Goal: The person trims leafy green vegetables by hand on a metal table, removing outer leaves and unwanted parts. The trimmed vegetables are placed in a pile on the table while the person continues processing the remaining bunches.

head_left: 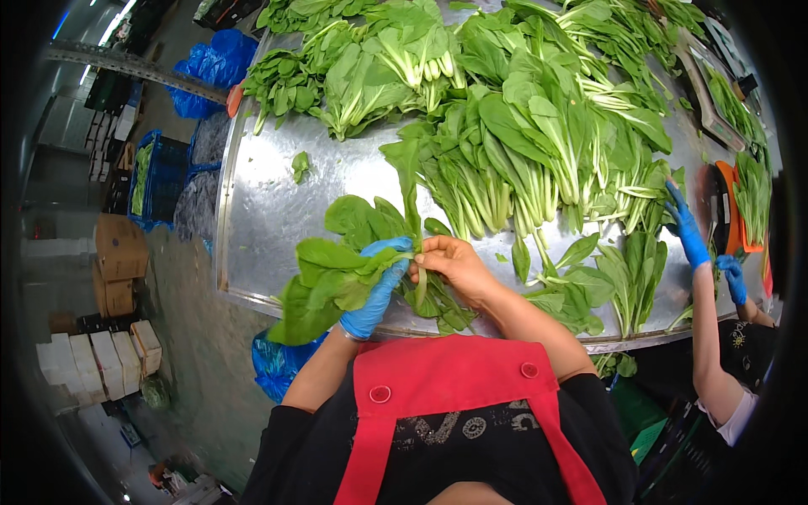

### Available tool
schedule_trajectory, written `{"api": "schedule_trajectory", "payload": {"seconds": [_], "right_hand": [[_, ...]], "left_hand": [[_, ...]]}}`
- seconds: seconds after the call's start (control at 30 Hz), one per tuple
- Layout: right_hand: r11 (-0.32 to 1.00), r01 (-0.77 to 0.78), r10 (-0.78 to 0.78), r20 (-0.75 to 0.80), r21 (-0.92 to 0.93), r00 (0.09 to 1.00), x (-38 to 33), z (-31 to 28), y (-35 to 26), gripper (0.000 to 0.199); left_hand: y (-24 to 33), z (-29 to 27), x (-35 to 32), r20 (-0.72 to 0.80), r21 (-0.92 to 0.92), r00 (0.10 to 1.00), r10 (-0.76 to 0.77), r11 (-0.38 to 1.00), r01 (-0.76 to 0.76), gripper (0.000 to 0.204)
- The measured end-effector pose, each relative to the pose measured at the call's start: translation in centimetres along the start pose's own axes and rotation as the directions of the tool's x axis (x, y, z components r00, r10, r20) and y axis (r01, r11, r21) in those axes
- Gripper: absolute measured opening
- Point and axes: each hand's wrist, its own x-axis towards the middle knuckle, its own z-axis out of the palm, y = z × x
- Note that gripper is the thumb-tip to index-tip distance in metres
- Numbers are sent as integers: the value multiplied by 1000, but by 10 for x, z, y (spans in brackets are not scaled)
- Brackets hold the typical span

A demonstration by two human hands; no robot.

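In a blue glove, my left hand (379, 290) is closed around a bunch of leafy greens (316, 273), its broad leaves spreading to the left. My bare right hand (450, 268) pinches the pale stem of a single leaf (407, 181) beside the bunch; that leaf points away from me. Both hands meet just above the near edge of the metal table (269, 194). Under my right hand lie some loose leaves (442, 305). A large heap of the same greens (530, 135) covers the table beyond and to the right.
At the right, a co-worker's blue-gloved hand (686, 223) touches the heap's edge. A scale (715, 105) and an orange tray (730, 210) with greens are there too. Left of the table stand blue crates (164, 181), blue bags (215, 63), cardboard boxes (120, 248) and white foam boxes (93, 366).
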Motion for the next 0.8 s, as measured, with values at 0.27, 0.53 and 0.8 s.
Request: {"api": "schedule_trajectory", "payload": {"seconds": [0.27,0.53,0.8], "right_hand": [[974,-117,91,138,196,986,-2,-13,-1,16],[812,375,-398,47,-447,916,-7,8,22,19],[401,468,-460,268,-788,847,-28,24,0,30]], "left_hand": [[-19,2,-7,-64,-334,981,-182,930,151,26],[-12,15,-11,-49,-295,961,-273,923,247,31],[-31,2,-1,7,-601,944,-330,753,268,31]]}}
